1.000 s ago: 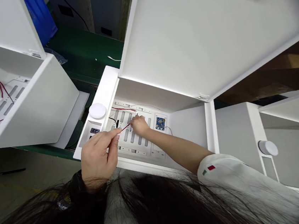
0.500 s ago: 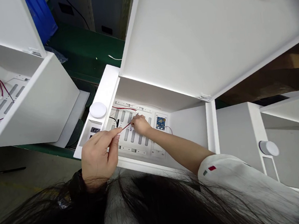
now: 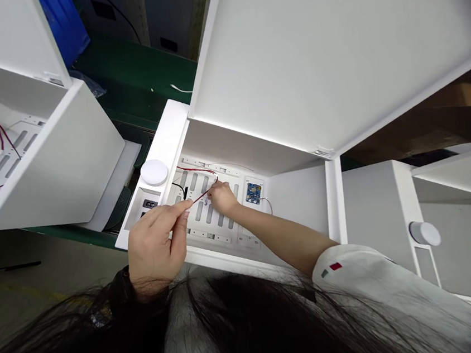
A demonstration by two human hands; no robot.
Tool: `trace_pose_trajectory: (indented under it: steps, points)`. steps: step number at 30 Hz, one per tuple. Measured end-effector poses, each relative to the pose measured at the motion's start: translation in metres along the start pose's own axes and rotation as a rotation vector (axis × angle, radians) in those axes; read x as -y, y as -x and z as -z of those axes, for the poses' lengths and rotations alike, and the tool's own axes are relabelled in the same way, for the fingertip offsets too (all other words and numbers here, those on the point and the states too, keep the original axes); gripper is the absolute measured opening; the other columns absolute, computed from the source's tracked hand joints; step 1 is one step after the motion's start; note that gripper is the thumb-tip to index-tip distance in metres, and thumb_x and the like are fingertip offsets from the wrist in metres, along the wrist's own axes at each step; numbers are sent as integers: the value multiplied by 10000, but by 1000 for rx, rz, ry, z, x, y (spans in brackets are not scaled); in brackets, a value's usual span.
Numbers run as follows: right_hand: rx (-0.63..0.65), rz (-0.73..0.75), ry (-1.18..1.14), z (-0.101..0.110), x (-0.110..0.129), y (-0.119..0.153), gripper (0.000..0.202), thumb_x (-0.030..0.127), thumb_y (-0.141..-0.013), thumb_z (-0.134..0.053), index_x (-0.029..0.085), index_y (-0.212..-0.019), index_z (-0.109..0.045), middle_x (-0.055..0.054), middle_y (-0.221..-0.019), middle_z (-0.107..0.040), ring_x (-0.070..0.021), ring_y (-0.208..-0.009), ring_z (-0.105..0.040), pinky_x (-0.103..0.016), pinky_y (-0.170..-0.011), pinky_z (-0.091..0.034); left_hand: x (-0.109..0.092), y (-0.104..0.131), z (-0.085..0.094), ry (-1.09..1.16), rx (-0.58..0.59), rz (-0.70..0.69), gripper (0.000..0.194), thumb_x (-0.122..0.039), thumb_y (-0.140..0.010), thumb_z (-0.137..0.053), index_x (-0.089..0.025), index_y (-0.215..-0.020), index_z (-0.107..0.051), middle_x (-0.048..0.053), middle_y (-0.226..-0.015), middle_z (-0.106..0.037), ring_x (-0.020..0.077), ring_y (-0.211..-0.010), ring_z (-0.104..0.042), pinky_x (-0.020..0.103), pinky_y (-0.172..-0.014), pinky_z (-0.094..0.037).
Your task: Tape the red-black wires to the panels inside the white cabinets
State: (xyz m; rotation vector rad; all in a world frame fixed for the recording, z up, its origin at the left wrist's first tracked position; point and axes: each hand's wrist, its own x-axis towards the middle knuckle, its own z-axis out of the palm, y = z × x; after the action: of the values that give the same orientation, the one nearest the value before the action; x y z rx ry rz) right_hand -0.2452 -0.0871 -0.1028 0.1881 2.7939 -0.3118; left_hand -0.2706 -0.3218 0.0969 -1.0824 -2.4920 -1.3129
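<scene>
2 hands (image 3: pixel 156 246) (image 3: pixel 223 198) hold red wire (image 3: pixel 201 197), clear of the lid edge (image 3: pixel 256 134).

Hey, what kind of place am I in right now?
Probably a workshop or factory floor: similar white boxes sit side by side, there's a long green bench, and the middle box's raised lid shows exposed wires and a bare circuit board.

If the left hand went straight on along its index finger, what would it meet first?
Most likely the right hand, with the dark red wire stretched between the two. The left hand looks nearer the camera, so it might pass above; depth is unclear.
</scene>
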Motion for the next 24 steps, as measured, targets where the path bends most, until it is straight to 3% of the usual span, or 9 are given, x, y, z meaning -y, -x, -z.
trace_pose_trajectory:
  steps: [6,13,24]
  points:
    - [42,-57,11,3,4,-4,203,105,-840,-523,130,-838,-724,-135,-916,-686,-260,-988,-549,-367,-840,-329,-1,0,0,3,-5,0,255,-56,-836,-612,-123,-1070,-688,28,-864,-702,101,-770,-604,224,-722,-465]
    - [72,-102,-128,3,-5,-13,109,130,-791,-620,153,-847,-711,-90,-982,-700,-230,-1000,-569,-333,-865,-349,0,0,0,-2,-5,-9,247,-58,-836,-612,-114,-1065,-688,40,-883,-712,104,-779,-608,229,-736,-468]
    - [-29,-48,-225,-7,-12,-5,96,109,-805,-600,151,-765,-677,-79,-900,-687,-215,-944,-575,-316,-842,-366,0,0,0,23,2,1,253,-51,-831,-616,-115,-1064,-690,33,-864,-705,107,-788,-616,233,-746,-479]
